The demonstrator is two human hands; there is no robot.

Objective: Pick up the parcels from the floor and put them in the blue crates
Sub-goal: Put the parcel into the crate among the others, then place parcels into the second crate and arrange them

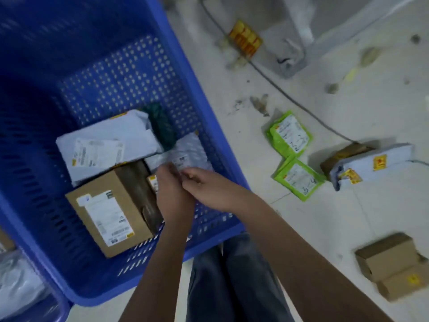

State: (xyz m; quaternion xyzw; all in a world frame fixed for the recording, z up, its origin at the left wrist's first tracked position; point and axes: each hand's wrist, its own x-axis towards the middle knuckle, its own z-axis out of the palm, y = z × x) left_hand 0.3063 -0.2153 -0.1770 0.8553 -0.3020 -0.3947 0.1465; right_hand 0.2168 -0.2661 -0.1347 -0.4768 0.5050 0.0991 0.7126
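A big blue crate (209, 108) fills the left of the head view. Inside lie a grey mailer bag (104, 145), a brown cardboard box (104, 212), a dark green item (160, 126) and a small grey bubble parcel (188, 152). Both my hands reach into the crate. My left hand (173, 194) and my right hand (206, 189) meet at the near edge of the bubble parcel, fingers curled and pinching it. On the floor to the right lie two green pouches (290, 133) (299, 180), a grey mailer (371, 166) and a brown box (392, 263).
A black cable (274, 82) runs across the pale floor behind the pouches. A yellow-orange packet (245, 39) lies far back, next to a grey bag (290, 36). Another blue crate (30, 305) with a grey bag shows at the bottom left. My legs (232, 280) are below the crate.
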